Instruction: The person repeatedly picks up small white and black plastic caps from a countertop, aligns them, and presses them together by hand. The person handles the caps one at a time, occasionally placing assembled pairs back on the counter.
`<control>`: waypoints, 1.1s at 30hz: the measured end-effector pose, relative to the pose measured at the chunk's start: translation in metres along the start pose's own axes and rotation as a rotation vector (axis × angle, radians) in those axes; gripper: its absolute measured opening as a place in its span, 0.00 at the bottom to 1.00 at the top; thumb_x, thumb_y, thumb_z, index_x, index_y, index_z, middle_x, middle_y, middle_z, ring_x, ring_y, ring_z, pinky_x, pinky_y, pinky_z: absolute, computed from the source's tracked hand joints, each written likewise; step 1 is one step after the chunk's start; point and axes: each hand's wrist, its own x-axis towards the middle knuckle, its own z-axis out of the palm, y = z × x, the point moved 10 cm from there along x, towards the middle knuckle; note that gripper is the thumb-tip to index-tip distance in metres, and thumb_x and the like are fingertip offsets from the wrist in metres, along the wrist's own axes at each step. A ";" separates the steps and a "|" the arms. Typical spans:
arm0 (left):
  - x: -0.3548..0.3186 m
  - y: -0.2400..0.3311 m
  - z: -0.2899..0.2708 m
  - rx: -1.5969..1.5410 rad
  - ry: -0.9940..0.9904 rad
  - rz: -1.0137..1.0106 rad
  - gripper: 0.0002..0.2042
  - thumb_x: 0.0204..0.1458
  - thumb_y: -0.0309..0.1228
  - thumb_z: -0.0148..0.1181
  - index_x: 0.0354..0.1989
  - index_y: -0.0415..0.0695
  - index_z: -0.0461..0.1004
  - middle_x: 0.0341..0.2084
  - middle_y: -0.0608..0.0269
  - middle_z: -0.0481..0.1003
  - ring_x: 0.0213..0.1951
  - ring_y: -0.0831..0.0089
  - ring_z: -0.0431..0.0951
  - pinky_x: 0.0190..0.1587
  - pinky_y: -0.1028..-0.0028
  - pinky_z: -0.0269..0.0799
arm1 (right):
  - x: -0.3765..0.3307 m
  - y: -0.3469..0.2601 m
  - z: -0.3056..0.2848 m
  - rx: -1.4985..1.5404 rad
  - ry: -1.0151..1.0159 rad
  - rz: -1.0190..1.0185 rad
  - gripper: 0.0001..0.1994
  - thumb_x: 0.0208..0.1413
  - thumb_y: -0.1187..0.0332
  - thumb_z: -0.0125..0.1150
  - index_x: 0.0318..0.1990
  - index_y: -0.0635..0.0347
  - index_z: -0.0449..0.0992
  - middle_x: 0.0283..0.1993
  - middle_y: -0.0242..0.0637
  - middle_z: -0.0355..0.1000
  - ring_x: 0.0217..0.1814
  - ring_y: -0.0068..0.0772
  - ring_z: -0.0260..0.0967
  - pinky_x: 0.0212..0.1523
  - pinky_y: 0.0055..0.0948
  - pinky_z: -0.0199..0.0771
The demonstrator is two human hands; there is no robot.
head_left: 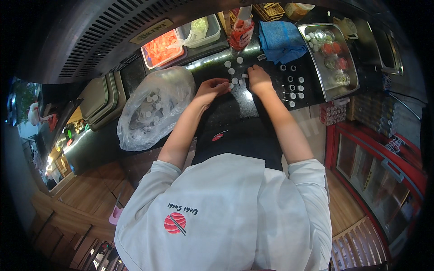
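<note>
My left hand (213, 91) is over the dark counter, its fingertips pinched together at a small white cap (231, 85). Close beside it, my right hand (259, 80) is closed, with a small white-capped container (244, 77) at its fingertips, partly hidden by the fingers. Several loose white caps (231, 71) lie just beyond my hands. To the right, small dark-filled containers (291, 79) stand in rows, several topped with white caps. A clear plastic bag (176, 83) on the left holds more small white-capped pieces.
A steel tray (319, 86) with lidded clear cups stands at the right. Behind my hands are a blue cloth (281, 40), a red-labelled pouch (241, 35) and a tub of orange shredded food (162, 49). A vented appliance (104, 40) overhangs the far left.
</note>
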 end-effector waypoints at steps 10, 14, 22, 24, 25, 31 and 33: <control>0.003 -0.013 -0.007 -0.113 0.024 -0.053 0.15 0.66 0.26 0.56 0.59 0.36 0.73 0.39 0.59 0.76 0.36 0.74 0.80 0.40 0.75 0.80 | -0.039 -0.021 0.019 0.020 0.042 -0.007 0.16 0.48 0.78 0.63 0.48 0.64 0.77 0.52 0.51 0.72 0.60 0.52 0.71 0.52 0.41 0.81; 0.003 -0.003 -0.006 0.258 0.090 0.037 0.17 0.61 0.22 0.53 0.59 0.38 0.74 0.41 0.57 0.76 0.34 0.72 0.80 0.38 0.74 0.80 | -0.078 -0.029 0.018 0.081 0.076 -0.091 0.15 0.49 0.79 0.62 0.47 0.63 0.77 0.54 0.50 0.71 0.58 0.50 0.72 0.51 0.41 0.82; 0.018 -0.011 -0.003 0.079 -0.014 -0.119 0.21 0.55 0.21 0.49 0.59 0.39 0.74 0.37 0.62 0.73 0.38 0.72 0.76 0.42 0.72 0.76 | -0.143 -0.034 0.008 0.134 0.119 -0.372 0.26 0.43 0.81 0.66 0.55 0.61 0.76 0.61 0.41 0.67 0.62 0.44 0.67 0.58 0.40 0.76; 0.018 -0.010 0.002 0.016 -0.032 -0.170 0.22 0.55 0.21 0.49 0.60 0.40 0.73 0.37 0.63 0.73 0.39 0.72 0.76 0.43 0.72 0.76 | -0.152 -0.030 0.008 0.159 0.107 -0.406 0.28 0.42 0.81 0.67 0.57 0.61 0.76 0.62 0.41 0.67 0.62 0.44 0.67 0.59 0.40 0.74; 0.020 -0.010 0.003 0.012 -0.038 -0.176 0.22 0.56 0.22 0.49 0.60 0.40 0.73 0.37 0.63 0.73 0.39 0.72 0.76 0.44 0.71 0.75 | -0.156 -0.029 0.009 0.171 0.102 -0.423 0.28 0.42 0.80 0.67 0.57 0.61 0.76 0.62 0.41 0.67 0.62 0.44 0.67 0.60 0.40 0.73; 0.026 -0.001 0.009 0.299 -0.050 -0.045 0.21 0.59 0.23 0.46 0.62 0.40 0.70 0.41 0.60 0.75 0.42 0.71 0.77 0.45 0.71 0.76 | -0.167 -0.025 0.016 0.193 0.169 -0.452 0.21 0.50 0.77 0.61 0.55 0.60 0.77 0.60 0.40 0.68 0.61 0.43 0.68 0.58 0.39 0.74; 0.025 0.001 0.015 0.345 -0.068 -0.010 0.21 0.60 0.23 0.46 0.62 0.40 0.70 0.44 0.59 0.76 0.45 0.70 0.77 0.47 0.71 0.76 | -0.169 -0.023 0.026 0.211 0.119 -0.437 0.17 0.55 0.75 0.57 0.54 0.61 0.78 0.57 0.40 0.70 0.60 0.43 0.69 0.57 0.38 0.75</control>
